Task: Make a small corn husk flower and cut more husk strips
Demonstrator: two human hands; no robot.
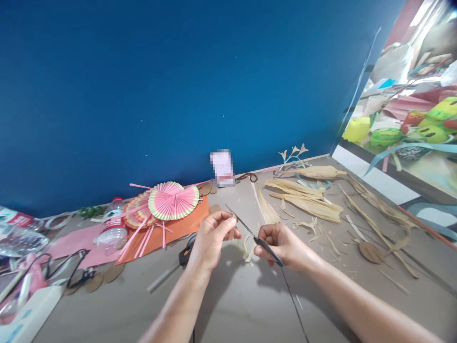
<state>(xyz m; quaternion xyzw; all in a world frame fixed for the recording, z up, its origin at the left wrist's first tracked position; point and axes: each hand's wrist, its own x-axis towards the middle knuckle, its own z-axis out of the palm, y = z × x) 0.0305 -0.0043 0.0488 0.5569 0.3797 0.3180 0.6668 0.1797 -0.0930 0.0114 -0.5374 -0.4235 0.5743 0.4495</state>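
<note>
Above the middle of the table, my right hand [280, 245] is closed round the black handle of a pair of scissors [262, 244]. The blades point up and left, their tips beside the fingers of my left hand [216, 233]. Thumb and forefinger of that hand pinch a small tan strip [232, 232], which looks like dried husk and is partly hidden by the fingers. Small pale scraps [249, 252] lie on the table below, between the hands. Pale dried husks [310, 207] are spread beyond my right hand.
Pink-and-green folded paper fans [173, 201] rest on orange paper [194, 224] at left, with a plastic bottle [112, 228] beside them. A husk flower stem [294, 155] lies by the blue wall [200, 85]. At right are a brown disc [370, 252] and long dry stalks.
</note>
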